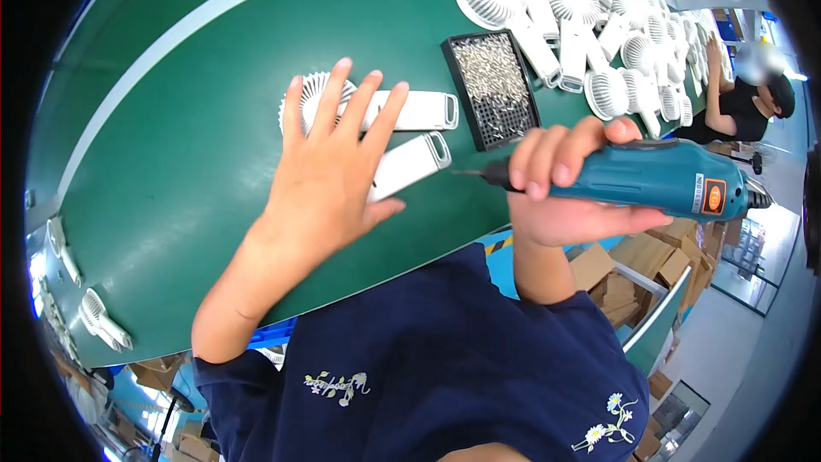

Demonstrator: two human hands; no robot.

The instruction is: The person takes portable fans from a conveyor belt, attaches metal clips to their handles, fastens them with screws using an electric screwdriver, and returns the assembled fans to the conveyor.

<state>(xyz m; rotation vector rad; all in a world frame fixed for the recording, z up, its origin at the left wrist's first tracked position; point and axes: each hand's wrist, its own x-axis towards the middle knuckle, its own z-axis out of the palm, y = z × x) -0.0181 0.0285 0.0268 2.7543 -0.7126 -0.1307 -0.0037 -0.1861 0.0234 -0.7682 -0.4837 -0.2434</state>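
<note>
My left hand (329,162) lies with fingers spread over two white handheld fans on the green table. The upper fan (415,111) has its ribbed head under my fingertips and its handle pointing right. Below it, the lower fan (408,168) shows only its handle; my palm hides the rest. My right hand (573,175) is wrapped round a teal electric screwdriver (641,178), held level with its thin bit pointing left, near the end of the lower fan's handle. A black tray (451,56) filled with small screws sits just beyond the bit.
Many white fans (590,17) are heaped at the back right. A few more fans (104,321) lie at the left edge. A person (744,107) works at the far right. Cardboard boxes (654,257) stand below the table's right side.
</note>
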